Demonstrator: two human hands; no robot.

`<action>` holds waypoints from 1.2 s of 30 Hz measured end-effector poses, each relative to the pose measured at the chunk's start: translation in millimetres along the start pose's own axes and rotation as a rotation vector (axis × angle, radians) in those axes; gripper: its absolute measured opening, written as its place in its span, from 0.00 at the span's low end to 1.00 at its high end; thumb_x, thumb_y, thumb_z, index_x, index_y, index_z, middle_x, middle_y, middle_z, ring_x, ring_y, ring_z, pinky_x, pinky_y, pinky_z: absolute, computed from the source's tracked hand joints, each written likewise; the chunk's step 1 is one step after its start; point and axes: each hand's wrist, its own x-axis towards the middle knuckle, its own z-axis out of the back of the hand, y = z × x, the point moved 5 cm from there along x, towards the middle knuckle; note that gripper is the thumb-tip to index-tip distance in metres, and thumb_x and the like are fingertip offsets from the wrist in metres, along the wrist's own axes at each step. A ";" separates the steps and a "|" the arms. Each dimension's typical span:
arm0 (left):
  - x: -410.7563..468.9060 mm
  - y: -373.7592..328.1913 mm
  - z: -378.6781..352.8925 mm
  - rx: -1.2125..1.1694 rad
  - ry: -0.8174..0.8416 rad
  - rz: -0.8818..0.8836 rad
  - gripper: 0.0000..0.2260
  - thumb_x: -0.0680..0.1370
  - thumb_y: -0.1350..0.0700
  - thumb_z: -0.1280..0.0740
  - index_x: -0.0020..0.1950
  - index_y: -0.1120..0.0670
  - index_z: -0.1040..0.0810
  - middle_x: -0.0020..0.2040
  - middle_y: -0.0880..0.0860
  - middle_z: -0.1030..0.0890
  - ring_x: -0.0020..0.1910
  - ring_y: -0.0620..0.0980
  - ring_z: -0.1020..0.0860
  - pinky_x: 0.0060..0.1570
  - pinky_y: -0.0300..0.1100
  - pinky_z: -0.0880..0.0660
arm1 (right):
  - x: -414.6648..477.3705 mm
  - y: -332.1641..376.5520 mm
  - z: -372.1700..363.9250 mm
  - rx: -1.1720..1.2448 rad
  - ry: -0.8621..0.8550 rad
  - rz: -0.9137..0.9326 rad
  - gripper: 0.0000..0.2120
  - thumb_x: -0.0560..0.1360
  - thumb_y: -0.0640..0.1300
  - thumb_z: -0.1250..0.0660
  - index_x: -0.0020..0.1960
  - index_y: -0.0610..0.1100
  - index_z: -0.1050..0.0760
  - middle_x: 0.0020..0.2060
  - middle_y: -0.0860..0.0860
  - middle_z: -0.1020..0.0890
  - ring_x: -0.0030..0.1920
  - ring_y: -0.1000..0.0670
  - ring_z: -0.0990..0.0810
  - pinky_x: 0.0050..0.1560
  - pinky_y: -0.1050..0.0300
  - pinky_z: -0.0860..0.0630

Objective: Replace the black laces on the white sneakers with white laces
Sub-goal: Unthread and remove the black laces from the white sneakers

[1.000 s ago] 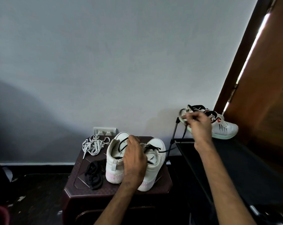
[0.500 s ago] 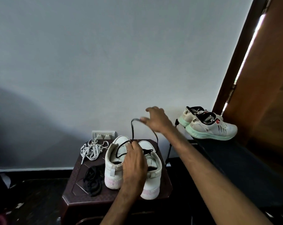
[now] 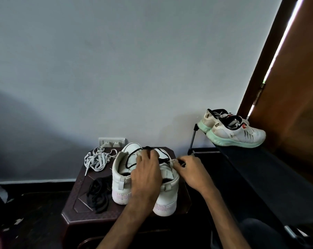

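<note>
On the dark brown plastic worktop stand the white leather sneakers, the left hand with its grip closed on the right shoe and the right hand pinching its thin black lace, apparently mid-unlacing: one black lace heap lies near left, and white flat laces wait untouched far left.

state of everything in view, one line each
Right white leather sneaker, black lace partly threaded
Left white sneaker, black strand across opening
Black lace pile, loose on brown stool
White lace bundle, unused, on stool
Left hand, gripping right sneaker
Right hand, fingers pinching black lace
Green-soled white sneakers, laced, on black rack
</note>
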 end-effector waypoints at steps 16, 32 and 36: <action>35.6 -38.1 -8.3 0.345 0.143 -0.387 0.08 0.76 0.57 0.36 0.54 0.52 0.23 0.57 0.51 0.28 0.57 0.54 0.28 0.47 0.49 0.29 | 3.1 -11.7 1.9 0.124 -0.022 0.007 0.13 0.76 0.50 0.33 0.42 0.43 0.16 0.31 0.49 0.17 0.31 0.54 0.21 0.34 0.54 0.26; 43.9 -23.6 -0.9 0.124 0.164 -0.292 0.11 0.80 0.49 0.41 0.59 0.47 0.23 0.57 0.48 0.22 0.58 0.53 0.27 0.53 0.50 0.27 | 3.5 -8.2 -6.4 0.161 -0.087 -0.017 0.15 0.72 0.54 0.32 0.55 0.51 0.17 0.36 0.52 0.16 0.39 0.53 0.17 0.44 0.50 0.20; 46.0 -28.9 -5.4 0.422 0.255 -0.368 0.10 0.78 0.47 0.36 0.53 0.50 0.21 0.54 0.50 0.22 0.58 0.54 0.27 0.51 0.48 0.31 | 5.9 -6.4 -7.9 0.134 -0.087 -0.005 0.15 0.72 0.55 0.32 0.56 0.52 0.18 0.36 0.53 0.16 0.40 0.53 0.17 0.45 0.50 0.19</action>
